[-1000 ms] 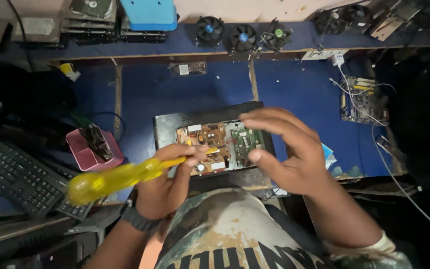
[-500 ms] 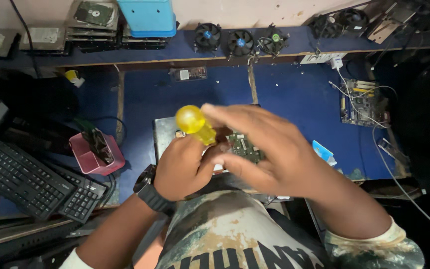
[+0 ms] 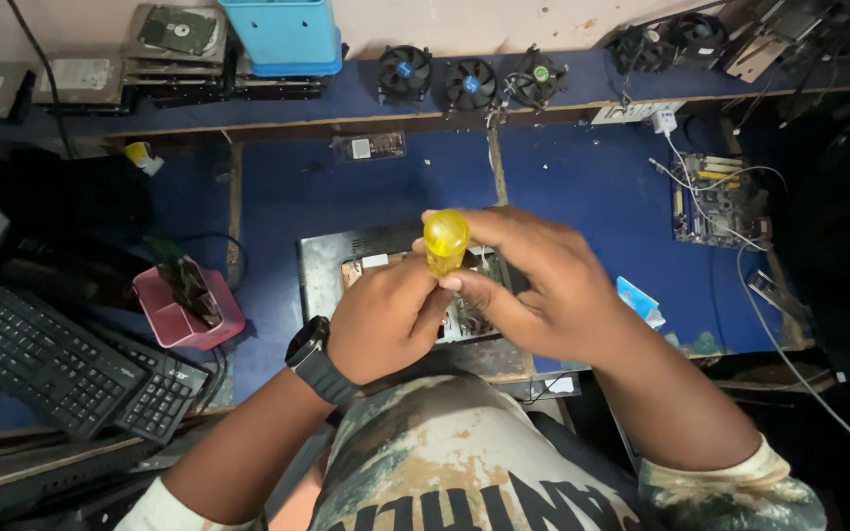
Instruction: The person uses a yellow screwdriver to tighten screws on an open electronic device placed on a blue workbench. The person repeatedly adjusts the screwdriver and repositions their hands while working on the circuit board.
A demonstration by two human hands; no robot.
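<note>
Blue-topped and cluttered, the table [image 3: 582, 187] carries a raised shelf along its far edge, where three black cooling fans with round hubs [image 3: 471, 84] sit in a row beside a light blue plastic box [image 3: 287, 37] and stacked grey hard drives [image 3: 174, 34]. Near the middle of the table lies an open dark metal case with a brown circuit board inside [image 3: 332, 275], partly hidden by both hands.

Above that case, the left hand [image 3: 381, 320], with a black watch on its wrist [image 3: 315, 356], is closed around the lower part of a translucent yellow plastic screwdriver handle [image 3: 445, 239], which stands upright with its rounded end toward the camera. The right hand [image 3: 533, 285] curls over from the other side, fingers wrapped about the same handle, thumb pressed against its side just below the rounded end. The shaft and tip are hidden behind the hands.

To the left sit a pink plastic tray [image 3: 184, 310] holding a dark object, and two black keyboards [image 3: 41, 364]. A green circuit board with loose wires [image 3: 715, 197] lies at the right.
</note>
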